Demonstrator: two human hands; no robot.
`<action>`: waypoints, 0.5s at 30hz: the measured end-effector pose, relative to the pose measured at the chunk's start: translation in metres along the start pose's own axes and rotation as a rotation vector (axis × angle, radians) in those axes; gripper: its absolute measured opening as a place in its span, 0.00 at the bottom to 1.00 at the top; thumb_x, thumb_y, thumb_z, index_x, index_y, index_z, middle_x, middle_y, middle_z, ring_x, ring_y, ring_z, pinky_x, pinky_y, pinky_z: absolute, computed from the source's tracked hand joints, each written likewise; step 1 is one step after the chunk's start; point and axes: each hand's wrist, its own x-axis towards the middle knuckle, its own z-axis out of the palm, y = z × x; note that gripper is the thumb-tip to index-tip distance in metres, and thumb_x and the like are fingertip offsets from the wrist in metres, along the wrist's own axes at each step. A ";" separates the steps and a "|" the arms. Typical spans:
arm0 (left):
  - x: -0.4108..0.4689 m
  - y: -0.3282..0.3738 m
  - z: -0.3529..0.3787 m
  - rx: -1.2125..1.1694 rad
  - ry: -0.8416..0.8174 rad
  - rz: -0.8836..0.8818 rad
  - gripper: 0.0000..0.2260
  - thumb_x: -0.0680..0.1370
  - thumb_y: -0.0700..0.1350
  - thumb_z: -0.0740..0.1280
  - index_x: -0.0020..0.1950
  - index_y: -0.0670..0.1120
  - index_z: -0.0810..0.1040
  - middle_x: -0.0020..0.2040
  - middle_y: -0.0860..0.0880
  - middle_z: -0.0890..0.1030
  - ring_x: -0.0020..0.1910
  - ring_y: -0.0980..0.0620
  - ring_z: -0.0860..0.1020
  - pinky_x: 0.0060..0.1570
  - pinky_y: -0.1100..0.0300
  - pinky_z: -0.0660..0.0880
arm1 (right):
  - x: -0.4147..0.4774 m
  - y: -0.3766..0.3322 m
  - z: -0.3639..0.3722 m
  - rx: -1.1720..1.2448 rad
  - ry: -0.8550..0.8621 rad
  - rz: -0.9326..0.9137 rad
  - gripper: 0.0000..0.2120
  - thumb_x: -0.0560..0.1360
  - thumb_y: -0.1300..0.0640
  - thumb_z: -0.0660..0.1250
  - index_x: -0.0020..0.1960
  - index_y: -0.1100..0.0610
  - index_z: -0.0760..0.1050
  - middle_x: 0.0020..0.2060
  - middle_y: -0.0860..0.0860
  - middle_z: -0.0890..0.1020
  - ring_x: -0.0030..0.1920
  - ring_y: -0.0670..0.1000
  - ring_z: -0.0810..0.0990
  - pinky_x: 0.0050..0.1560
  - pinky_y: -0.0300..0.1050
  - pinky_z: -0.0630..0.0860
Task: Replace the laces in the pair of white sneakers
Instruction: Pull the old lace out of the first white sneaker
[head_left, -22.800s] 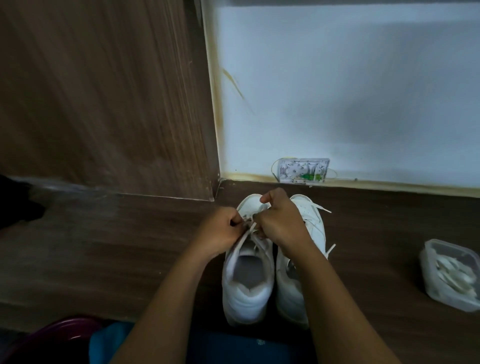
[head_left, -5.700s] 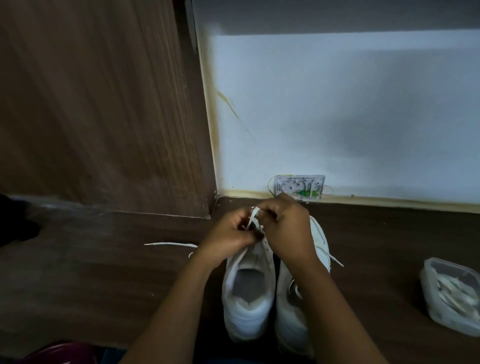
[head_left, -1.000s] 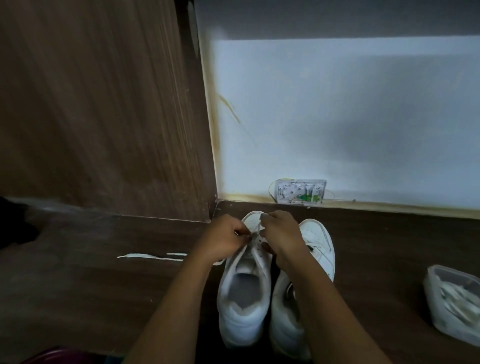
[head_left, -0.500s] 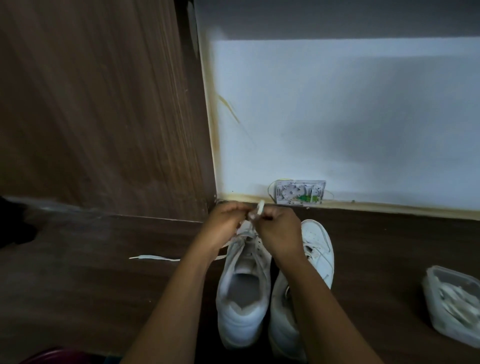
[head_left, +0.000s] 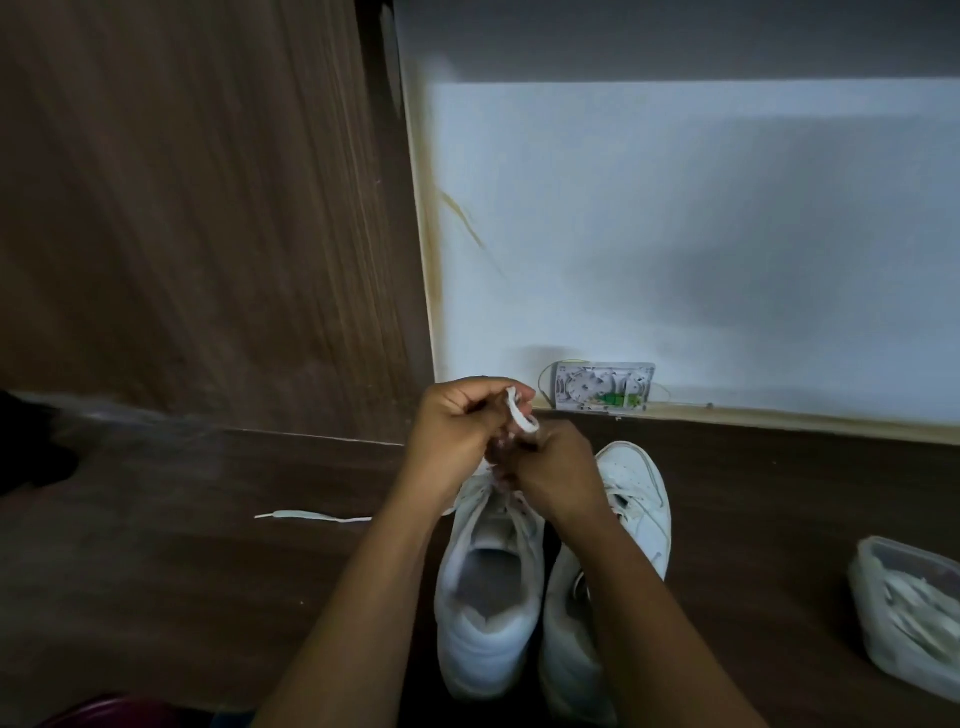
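My left hand (head_left: 457, 431) and right hand (head_left: 556, 478) are curled tight. Both pinch a flat white woven lace (head_left: 519, 415), looped above the smooth white leather sneaker (head_left: 488, 587) just below my fingers (head_left: 470, 397). Its twin sneaker (head_left: 639, 499) touches it, under my right wrist. A limp lace end (head_left: 311, 516) lies on the dark wood-grain floor (head_left: 182, 571), left of my fingers.

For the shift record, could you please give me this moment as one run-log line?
stage: lacing left sneaker | left hand: pinches lace | right hand: pinches lace | lace end: on floor, left | container: right, untouched
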 end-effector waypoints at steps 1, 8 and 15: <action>0.000 0.001 0.000 -0.023 0.006 0.013 0.12 0.76 0.31 0.64 0.43 0.45 0.83 0.34 0.50 0.83 0.33 0.57 0.78 0.32 0.68 0.72 | 0.001 -0.001 -0.002 0.051 0.052 0.000 0.10 0.72 0.64 0.67 0.33 0.55 0.80 0.32 0.58 0.83 0.33 0.54 0.82 0.42 0.56 0.81; 0.004 -0.042 -0.025 0.472 -0.232 -0.169 0.10 0.76 0.32 0.63 0.52 0.41 0.81 0.41 0.49 0.81 0.34 0.66 0.75 0.39 0.66 0.71 | -0.004 -0.020 -0.011 1.015 0.273 -0.067 0.10 0.79 0.62 0.60 0.41 0.60 0.77 0.35 0.52 0.81 0.31 0.46 0.76 0.35 0.36 0.75; 0.006 -0.052 -0.029 0.639 -0.331 -0.143 0.08 0.76 0.40 0.67 0.42 0.51 0.82 0.38 0.55 0.82 0.38 0.59 0.78 0.46 0.58 0.75 | -0.004 -0.027 -0.015 1.371 0.306 0.008 0.10 0.80 0.58 0.59 0.43 0.58 0.76 0.35 0.50 0.83 0.35 0.46 0.79 0.38 0.36 0.78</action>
